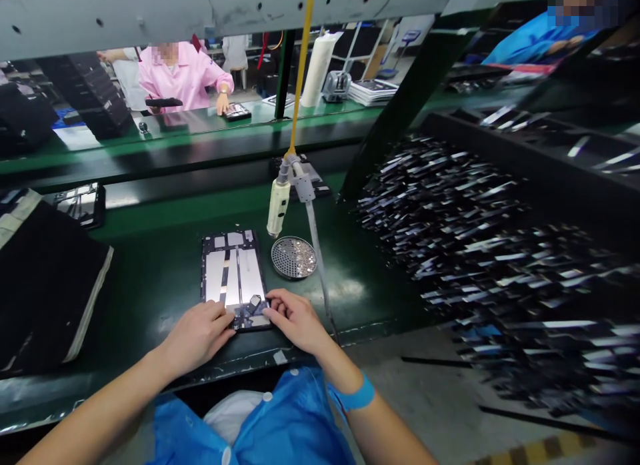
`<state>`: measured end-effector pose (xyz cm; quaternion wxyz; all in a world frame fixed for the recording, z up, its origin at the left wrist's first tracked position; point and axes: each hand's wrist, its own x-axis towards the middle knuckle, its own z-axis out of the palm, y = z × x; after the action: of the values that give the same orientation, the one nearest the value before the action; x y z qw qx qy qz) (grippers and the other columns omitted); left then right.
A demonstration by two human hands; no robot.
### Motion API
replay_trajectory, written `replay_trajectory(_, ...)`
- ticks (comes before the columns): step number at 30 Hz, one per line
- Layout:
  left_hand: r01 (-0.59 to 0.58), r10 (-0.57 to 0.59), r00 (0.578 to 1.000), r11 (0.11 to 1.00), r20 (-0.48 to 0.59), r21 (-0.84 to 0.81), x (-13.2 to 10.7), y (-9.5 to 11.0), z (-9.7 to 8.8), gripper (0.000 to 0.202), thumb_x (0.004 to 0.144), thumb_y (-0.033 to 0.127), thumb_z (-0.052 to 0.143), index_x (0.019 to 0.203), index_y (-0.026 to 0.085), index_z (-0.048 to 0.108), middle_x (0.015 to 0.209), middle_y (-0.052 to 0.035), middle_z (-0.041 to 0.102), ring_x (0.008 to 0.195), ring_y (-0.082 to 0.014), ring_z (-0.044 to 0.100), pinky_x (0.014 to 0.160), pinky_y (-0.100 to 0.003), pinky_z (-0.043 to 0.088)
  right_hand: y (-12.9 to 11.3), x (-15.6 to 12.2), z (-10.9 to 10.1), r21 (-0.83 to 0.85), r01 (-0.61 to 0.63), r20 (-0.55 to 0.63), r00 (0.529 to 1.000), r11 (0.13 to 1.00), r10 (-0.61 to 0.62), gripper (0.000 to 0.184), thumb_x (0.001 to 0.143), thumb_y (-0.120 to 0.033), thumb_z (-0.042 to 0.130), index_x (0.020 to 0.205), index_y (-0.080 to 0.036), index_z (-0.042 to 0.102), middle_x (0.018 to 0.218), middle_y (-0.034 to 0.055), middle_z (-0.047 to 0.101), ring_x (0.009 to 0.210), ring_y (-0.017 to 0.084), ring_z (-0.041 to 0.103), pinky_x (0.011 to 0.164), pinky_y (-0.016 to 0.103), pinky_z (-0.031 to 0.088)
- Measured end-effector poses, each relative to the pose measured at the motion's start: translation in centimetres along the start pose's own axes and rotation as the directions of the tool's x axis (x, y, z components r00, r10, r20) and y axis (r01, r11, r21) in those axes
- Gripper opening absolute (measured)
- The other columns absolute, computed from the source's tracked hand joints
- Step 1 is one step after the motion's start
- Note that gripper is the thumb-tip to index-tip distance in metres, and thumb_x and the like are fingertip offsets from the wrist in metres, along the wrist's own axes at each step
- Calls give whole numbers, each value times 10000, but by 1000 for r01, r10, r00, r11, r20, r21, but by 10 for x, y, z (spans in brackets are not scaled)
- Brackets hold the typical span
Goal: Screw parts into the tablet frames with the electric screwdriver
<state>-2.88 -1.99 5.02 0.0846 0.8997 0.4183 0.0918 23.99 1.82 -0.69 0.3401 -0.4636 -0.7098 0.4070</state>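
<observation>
Far to the left of the open tablet chassis (233,273) a dark stack of trays (47,285) leans at the belt's edge, and up-left of the chassis another opened device (80,204) lies on the green belt (150,278).

The chassis lies flat, its long axis running away from the person, its near short end toward both hands. The left hand (200,333) rests at its near-left corner. The fingers (220,313) are loosely bent, laid on the edge, and hold nothing that shows.

A small grey part (255,300) sits on the near end of the chassis, right of its middle line. The right hand (296,320) is the nearer one. Its fingertips (273,306) are drawn close together just right of the part, though I cannot tell whether they pinch it or only touch the frame.

Just right of the chassis's far half lies a round perforated dish (294,257). Above the dish a screwdriver (278,208) hangs on a yellow cord (301,72), apart from both hands.

Beyond the chassis, across the line, a person in pink (183,75) works at another bench.
</observation>
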Motion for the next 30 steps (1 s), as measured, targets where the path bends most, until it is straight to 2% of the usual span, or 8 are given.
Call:
replay_trajectory(2,-3,2,1000,1000,-20,-18,0,1,0,248,1024,269,567,1244,192,654,1074,-106,691,936,-245,653,795,-376,566,-1,0,0,11,2,-6,1000,1000,-2,215,909,-328,688,1082,-201,669,782,-18,645,609,114,557,647,262,489)
replay_trajectory(6,-107,101,987,993,-129,-43,-1,-2,11,285,1034,210,545,1299,219,649,1249,-121,698,1114,-267,657,902,-423,568,-1,0,0,34,-1,-4,1000,999,1,210,911,-338,684,1071,-203,672,784,-16,643,610,114,557,637,258,484)
replay_trajectory(11,-153,131,949,987,-287,-53,-6,0,30,271,1018,152,557,1259,202,671,1172,-119,738,1090,-252,687,897,-417,587,2,-1,0,40,4,2,1000,999,-4,218,915,-345,683,1084,-208,669,808,-9,654,637,120,575,658,265,497)
replay_trajectory(14,-167,137,930,984,-340,-59,-9,4,36,284,1002,128,573,1265,193,662,1142,-120,739,1074,-245,692,892,-407,594,3,-1,0,40,6,-8,1000,999,-5,214,915,-347,683,1079,-210,671,807,-8,657,636,122,576,658,267,500)
replay_trajectory(20,-166,144,927,986,-347,-35,-10,5,35,301,992,85,557,1266,177,641,1094,-124,732,1011,-237,687,847,-394,602,3,-1,-1,33,5,-3,1000,999,-4,215,916,-357,679,1076,-213,675,805,-8,660,630,121,575,650,266,502)
replay_trajectory(23,-173,149,915,985,-375,-29,-11,7,34,283,979,75,569,1236,165,646,1100,-129,726,1047,-250,681,881,-403,602,2,0,-2,40,-5,-7,1000,999,5,225,914,-365,679,1078,-210,678,805,-6,664,620,118,571,642,265,503)
replay_trajectory(30,-52,21,957,993,-290,-102,-6,9,32,260,1007,114,529,1199,195,684,1090,-118,715,1022,-239,668,884,-425,594,1,-1,-1,43,-23,-1,1000,999,23,226,915,-374,683,1077,-216,684,792,-8,660,622,123,580,629,263,504)
